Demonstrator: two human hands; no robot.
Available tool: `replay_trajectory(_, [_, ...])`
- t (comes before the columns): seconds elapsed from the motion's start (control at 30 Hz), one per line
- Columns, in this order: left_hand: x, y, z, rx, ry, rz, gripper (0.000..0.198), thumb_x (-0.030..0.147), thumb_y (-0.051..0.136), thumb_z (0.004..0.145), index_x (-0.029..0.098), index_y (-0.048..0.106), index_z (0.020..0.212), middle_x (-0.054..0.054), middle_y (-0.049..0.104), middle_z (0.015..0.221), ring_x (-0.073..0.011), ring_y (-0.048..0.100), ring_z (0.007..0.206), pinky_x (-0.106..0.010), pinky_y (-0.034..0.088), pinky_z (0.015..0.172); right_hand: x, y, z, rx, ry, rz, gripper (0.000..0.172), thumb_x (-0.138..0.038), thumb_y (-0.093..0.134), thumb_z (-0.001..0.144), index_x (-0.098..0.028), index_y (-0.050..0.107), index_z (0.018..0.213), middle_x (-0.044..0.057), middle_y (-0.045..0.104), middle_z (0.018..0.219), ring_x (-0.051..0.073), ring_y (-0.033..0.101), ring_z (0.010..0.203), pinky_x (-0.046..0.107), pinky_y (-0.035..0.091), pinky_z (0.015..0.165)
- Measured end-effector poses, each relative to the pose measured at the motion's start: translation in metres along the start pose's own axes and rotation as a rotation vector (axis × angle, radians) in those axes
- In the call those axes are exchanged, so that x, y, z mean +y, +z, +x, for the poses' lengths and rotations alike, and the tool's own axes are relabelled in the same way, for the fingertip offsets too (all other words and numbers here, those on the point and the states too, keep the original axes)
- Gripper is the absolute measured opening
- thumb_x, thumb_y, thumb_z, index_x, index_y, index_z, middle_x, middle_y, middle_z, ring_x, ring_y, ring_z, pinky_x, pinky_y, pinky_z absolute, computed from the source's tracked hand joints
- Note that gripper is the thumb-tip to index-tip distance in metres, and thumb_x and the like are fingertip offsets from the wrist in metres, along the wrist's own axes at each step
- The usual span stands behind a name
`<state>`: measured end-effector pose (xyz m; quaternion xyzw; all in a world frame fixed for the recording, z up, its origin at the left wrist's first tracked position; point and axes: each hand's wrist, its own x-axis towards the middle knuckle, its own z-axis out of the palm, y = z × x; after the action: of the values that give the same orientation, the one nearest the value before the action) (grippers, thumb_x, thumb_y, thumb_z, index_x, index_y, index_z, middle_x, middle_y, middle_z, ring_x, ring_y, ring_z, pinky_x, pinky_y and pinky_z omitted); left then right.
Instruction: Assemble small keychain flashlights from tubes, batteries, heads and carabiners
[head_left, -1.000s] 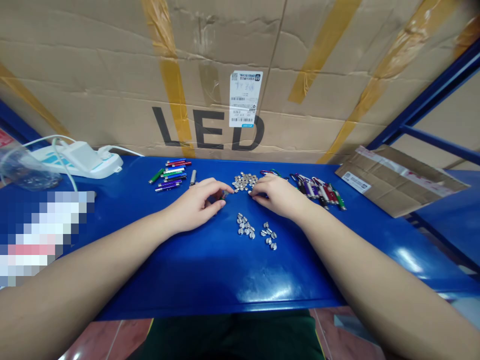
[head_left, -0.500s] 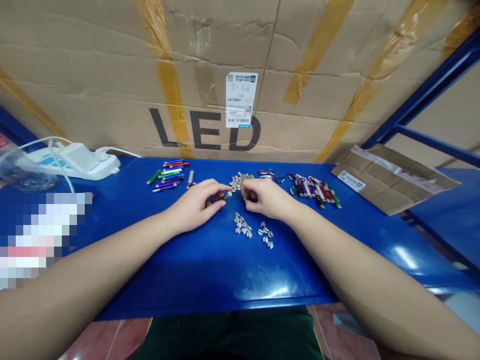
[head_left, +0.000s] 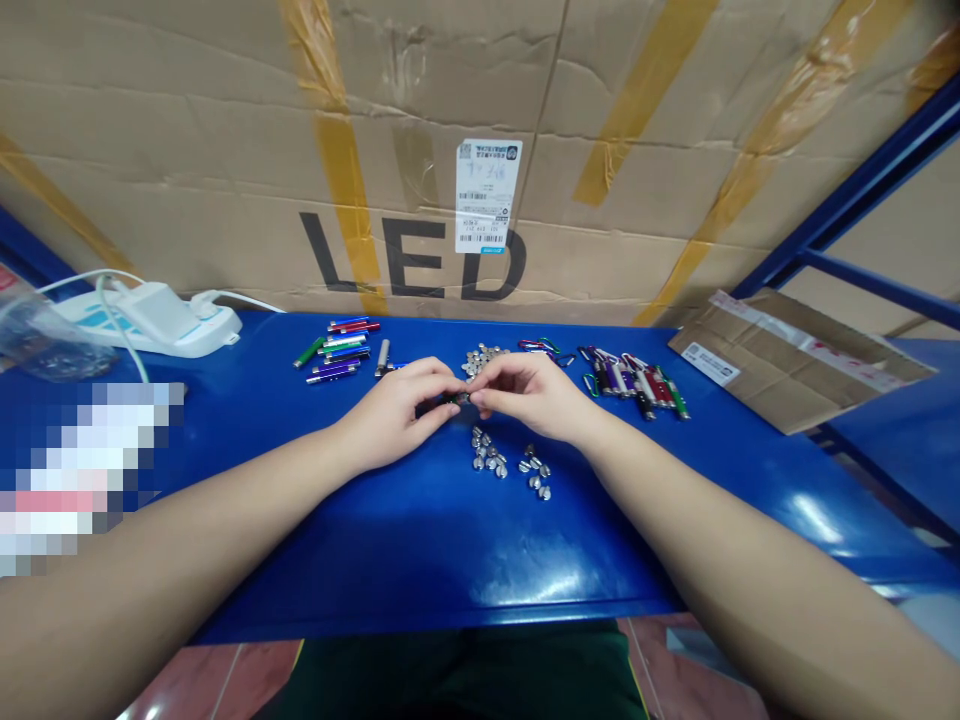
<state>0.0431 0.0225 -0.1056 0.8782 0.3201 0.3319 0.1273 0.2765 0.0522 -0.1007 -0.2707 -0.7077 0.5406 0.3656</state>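
My left hand (head_left: 420,408) pinches a small green and silver piece (head_left: 460,398), mostly hidden by the fingers. At that piece's right end, the fingertips of my right hand (head_left: 517,395) are pressed together; whatever they hold is too small to make out. Small silver round pieces (head_left: 480,360) lie in a pile just behind the hands. Two looser groups of silver pieces, one at centre (head_left: 490,455) and one further right (head_left: 535,472), lie nearer the front edge.
Coloured metal tubes (head_left: 341,350) lie at the left, and tubes with carabiners (head_left: 637,382) at the right. A white power strip (head_left: 199,335) stands far left, an open cardboard box (head_left: 795,370) far right. A large carton (head_left: 225,200) backs the blue table (head_left: 390,550).
My right hand has moved left, and its fingertips now meet the piece in my left hand. The view has shifted slightly.
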Motion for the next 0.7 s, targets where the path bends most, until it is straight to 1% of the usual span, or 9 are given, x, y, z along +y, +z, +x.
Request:
replay_trajectory(0.17, [-0.001,0.001,0.000,0.005,0.035,0.003,0.016,0.018,0.062,0.101,0.017,0.071,0.113,-0.007,0.069,0.104,-0.0172,0.068,0.094,-0.031,0.058,0.086,0.000,0.002,0.001,-0.018,0.034,0.030,0.016,-0.029,0.081,0.079,-0.017,0.072,0.086,-0.001,0.070,0.070,0.011,0.066,0.063,0.026,0.055,0.064])
replay_trajectory(0.3, [-0.001,0.001,0.001,0.011,0.051,0.017,0.014,0.016,0.062,0.100,0.017,0.071,0.110,-0.006,0.069,0.103,-0.0172,0.068,0.093,-0.031,0.058,0.086,-0.001,0.009,0.000,0.025,0.067,0.018,0.019,-0.026,0.081,0.075,-0.018,0.066,0.082,-0.003,0.067,0.067,0.011,0.065,0.059,0.025,0.054,0.061])
replay_trajectory(0.4, [-0.001,0.001,0.002,0.017,0.087,0.037,0.014,0.014,0.062,0.099,0.016,0.070,0.110,-0.007,0.069,0.103,-0.0174,0.068,0.094,-0.031,0.058,0.086,-0.002,0.014,0.000,0.066,0.074,-0.021,0.015,-0.023,0.077,0.074,-0.018,0.063,0.079,-0.005,0.063,0.064,0.010,0.062,0.055,0.024,0.053,0.056])
replay_trajectory(0.53, [0.000,0.002,0.003,0.026,0.135,0.059,0.013,0.014,0.061,0.100,0.016,0.070,0.108,-0.007,0.070,0.102,-0.0176,0.068,0.094,-0.031,0.058,0.086,-0.002,0.017,0.001,0.063,0.131,0.026,0.013,-0.019,0.073,0.070,-0.019,0.060,0.075,-0.006,0.060,0.060,0.010,0.060,0.052,0.023,0.054,0.053])
replay_trajectory(0.7, [0.002,0.001,0.004,0.046,0.110,0.088,0.011,0.017,0.062,0.100,0.017,0.069,0.109,-0.008,0.070,0.102,-0.0179,0.069,0.093,-0.032,0.060,0.084,-0.004,0.016,0.001,0.058,0.182,0.121,0.015,-0.017,0.071,0.068,-0.018,0.061,0.078,-0.005,0.063,0.064,0.011,0.066,0.058,0.024,0.058,0.057])
